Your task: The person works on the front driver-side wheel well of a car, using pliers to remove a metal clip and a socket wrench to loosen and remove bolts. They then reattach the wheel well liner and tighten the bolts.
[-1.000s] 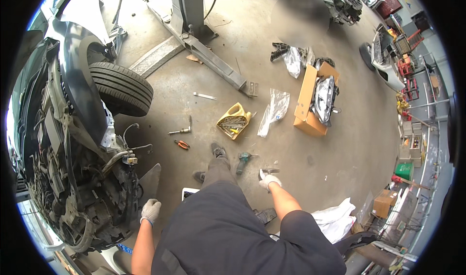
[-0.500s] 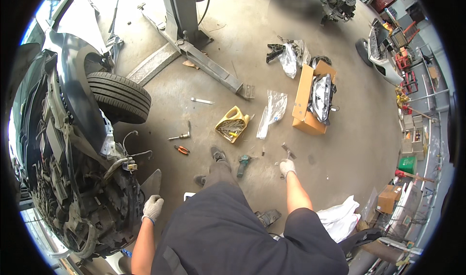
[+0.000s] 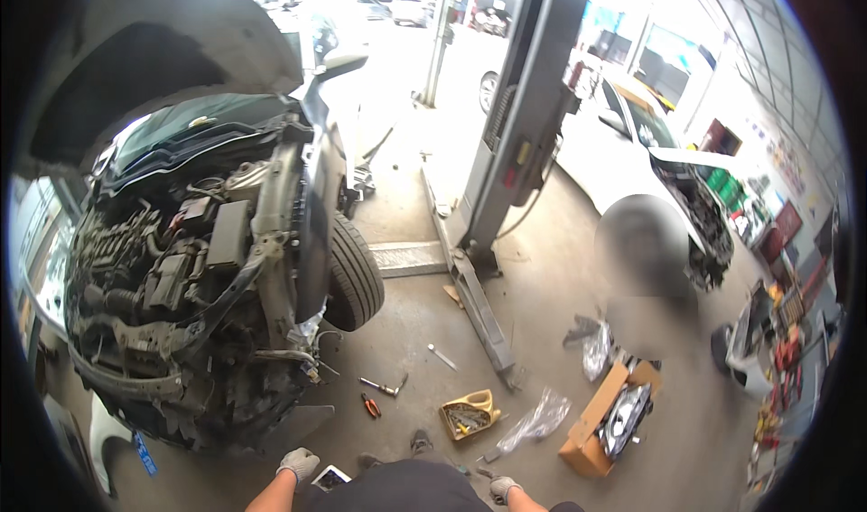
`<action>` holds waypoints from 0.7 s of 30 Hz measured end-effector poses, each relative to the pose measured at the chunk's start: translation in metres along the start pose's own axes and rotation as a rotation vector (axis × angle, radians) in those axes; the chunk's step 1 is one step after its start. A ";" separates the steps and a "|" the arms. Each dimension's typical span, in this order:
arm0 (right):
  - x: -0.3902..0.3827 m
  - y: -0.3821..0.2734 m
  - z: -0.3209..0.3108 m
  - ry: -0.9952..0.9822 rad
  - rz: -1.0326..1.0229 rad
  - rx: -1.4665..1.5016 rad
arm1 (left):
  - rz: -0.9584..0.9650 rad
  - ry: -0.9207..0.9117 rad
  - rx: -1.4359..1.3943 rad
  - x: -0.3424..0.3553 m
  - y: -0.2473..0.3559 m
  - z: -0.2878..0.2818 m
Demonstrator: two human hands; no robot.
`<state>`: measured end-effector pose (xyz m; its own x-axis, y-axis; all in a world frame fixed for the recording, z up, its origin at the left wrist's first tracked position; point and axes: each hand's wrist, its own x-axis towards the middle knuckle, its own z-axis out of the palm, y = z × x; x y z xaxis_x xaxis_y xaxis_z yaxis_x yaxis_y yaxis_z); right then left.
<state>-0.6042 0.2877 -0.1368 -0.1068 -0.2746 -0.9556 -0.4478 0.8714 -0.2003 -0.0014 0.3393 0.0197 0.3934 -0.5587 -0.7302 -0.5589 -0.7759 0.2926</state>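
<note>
My left hand, in a pale work glove, hangs beside the front of the dark car. Its fingers are curled, and I see nothing in them. A white-edged tablet is just to its right, partly cut off by my dark clothing. At the lower edge my gloved right hand is closed round a hammer, whose head juts out to the left. A green power drill lies on the floor, mostly hidden by my body.
Pliers, a ratchet and a long wrench lie on the floor. A yellow cut-open jug holds tools. Near it are plastic wrap and a cardboard box with a headlight. A lift post stands ahead.
My view has tipped up and turned left, bringing the engine bay and raised hood into sight. Both hands now appear lower in the picture. The hammer is still in my right hand.
</note>
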 end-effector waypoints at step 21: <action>-0.090 -0.207 -0.014 -0.015 -0.505 -1.676 | -0.256 -0.068 -0.304 -0.033 -0.154 0.142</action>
<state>-0.5147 0.1266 -0.0064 0.3228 -0.3509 -0.8790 -0.7851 -0.6179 -0.0416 -0.0315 0.5189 -0.0892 0.4369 -0.3236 -0.8393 -0.2036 -0.9444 0.2582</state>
